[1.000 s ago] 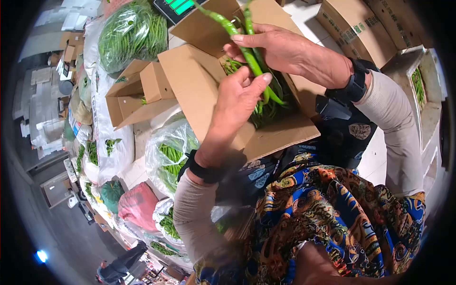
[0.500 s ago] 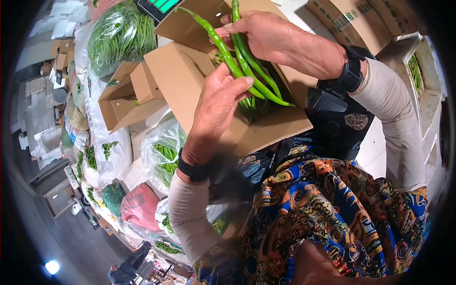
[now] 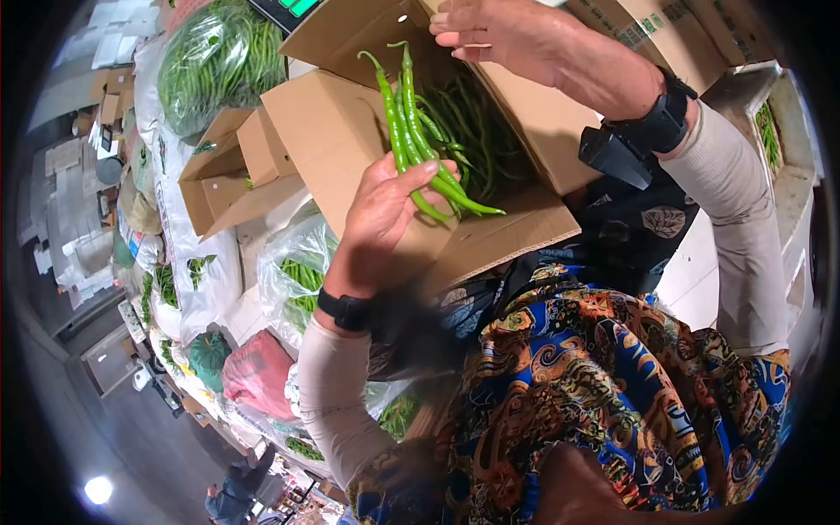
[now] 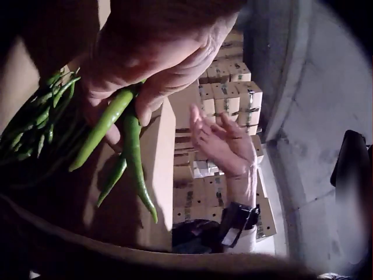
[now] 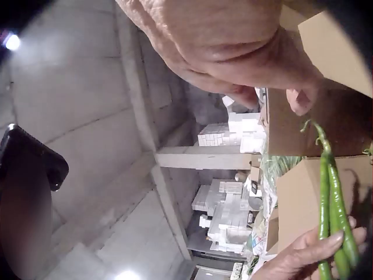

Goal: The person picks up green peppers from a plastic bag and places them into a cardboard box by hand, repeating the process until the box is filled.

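Observation:
Long green chili peppers, several in a small bunch, are pinched between the thumb and fingers of my left hand. Their curved stems point up and away; the tips hang past the thumb, as the left wrist view also shows with the peppers. Below them stands a cardboard box with its flaps spread. More green peppers lie inside it, partly in shadow. My right hand is raised over the box's far right flap, fingers extended and holding nothing. In the left wrist view that hand appears spread.
A clear bag of green peppers lies at upper left, near a scale with a lit green display. A smaller open carton and another plastic bag sit left of the box. Large cartons stand at right.
My right hand has let go of the peppers and moved up and right, away from them. My left hand keeps hold of the bunch, now more upright and gathered together over the box.

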Action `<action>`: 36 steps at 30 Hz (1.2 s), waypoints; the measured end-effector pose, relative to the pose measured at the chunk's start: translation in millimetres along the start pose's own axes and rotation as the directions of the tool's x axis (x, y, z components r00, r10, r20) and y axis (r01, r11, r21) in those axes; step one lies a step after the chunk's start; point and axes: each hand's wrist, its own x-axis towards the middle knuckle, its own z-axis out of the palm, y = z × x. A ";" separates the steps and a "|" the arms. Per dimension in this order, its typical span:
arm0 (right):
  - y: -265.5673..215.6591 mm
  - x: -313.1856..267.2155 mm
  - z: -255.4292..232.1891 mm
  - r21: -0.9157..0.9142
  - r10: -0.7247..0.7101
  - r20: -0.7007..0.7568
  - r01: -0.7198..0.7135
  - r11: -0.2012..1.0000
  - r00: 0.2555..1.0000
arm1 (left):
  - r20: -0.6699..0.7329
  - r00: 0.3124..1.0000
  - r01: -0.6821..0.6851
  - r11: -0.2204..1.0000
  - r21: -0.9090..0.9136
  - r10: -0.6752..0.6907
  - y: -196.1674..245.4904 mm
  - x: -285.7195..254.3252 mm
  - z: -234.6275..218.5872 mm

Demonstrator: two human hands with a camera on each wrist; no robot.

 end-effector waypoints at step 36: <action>-2.8 -38.3 26.7 -0.538 0.369 0.377 -0.123 0.834 0.850 | -0.840 0.539 0.178 0.983 0.041 -0.063 -155.7 -296.1 -208.0</action>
